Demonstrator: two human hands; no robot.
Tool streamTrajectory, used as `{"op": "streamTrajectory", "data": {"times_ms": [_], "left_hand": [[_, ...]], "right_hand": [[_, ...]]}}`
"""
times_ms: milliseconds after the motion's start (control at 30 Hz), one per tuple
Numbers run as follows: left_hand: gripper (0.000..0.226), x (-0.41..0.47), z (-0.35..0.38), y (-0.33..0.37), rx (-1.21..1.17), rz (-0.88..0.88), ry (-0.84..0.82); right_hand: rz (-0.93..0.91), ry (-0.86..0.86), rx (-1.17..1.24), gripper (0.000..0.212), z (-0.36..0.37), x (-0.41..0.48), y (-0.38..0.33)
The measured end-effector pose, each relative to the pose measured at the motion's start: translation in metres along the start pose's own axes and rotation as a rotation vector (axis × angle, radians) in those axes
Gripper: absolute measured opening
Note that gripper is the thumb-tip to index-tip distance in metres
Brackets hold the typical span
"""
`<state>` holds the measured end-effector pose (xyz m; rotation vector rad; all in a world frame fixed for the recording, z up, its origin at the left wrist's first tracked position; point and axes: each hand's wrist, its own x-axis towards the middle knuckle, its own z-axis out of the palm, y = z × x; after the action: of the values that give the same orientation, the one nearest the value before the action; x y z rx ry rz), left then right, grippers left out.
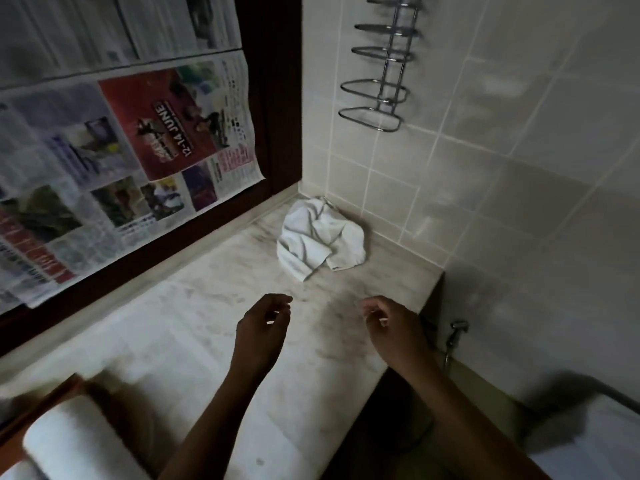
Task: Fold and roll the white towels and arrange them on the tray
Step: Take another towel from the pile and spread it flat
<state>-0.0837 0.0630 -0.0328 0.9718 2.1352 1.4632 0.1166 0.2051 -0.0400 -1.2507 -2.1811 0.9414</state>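
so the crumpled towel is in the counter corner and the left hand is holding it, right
No. In the head view the left hand holds nothing; it hovers above the counter, apart from the crumpled towel, which does lie in the corner.

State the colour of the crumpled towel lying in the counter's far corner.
White: the crumpled towel shows in the head view, on the pale marble counter by the tiled wall.

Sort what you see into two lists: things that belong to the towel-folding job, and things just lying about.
Job: crumpled towel, rolled towel, tray, left hand, right hand.
Lying about: newspaper, chrome rack, sprayer.
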Motion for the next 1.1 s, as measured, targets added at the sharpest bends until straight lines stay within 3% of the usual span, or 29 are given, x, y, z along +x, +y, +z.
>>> {"op": "streamTrajectory", "data": {"times_ms": [333,633,767,833,900,1000,1033,1100], "left_hand": [[0.019,0.082,0.044,-0.001,0.089,-0.030,0.041],[0.019,0.154,0.081,0.005,0.176,-0.130,0.191],[0.019,0.164,0.088,0.004,0.206,-0.167,0.269],[0.019,0.163,0.091,0.005,0.214,-0.191,0.276],[0.020,0.162,0.093,0.006,0.223,-0.207,0.286],[0.022,0.156,0.099,0.014,0.211,-0.216,0.271],[0.022,0.153,0.098,0.017,0.208,-0.206,0.271],[0.024,0.149,0.097,0.020,0.199,-0.186,0.264]], "right_hand": [[0.040,-0.079,-0.051,0.028,0.020,0.162,0.043],[0.207,-0.196,-0.480,0.076,0.059,0.326,0.105],[0.030,-0.189,-0.476,0.040,0.081,0.368,0.116],[0.002,-0.136,-0.379,0.038,0.079,0.377,0.104],[0.021,-0.171,-0.418,0.057,0.077,0.384,0.107],[0.069,-0.366,-0.621,0.101,0.074,0.387,0.127],[0.060,-0.404,-0.654,0.102,0.075,0.385,0.132],[-0.020,-0.459,-0.642,0.083,0.074,0.378,0.133]]}}
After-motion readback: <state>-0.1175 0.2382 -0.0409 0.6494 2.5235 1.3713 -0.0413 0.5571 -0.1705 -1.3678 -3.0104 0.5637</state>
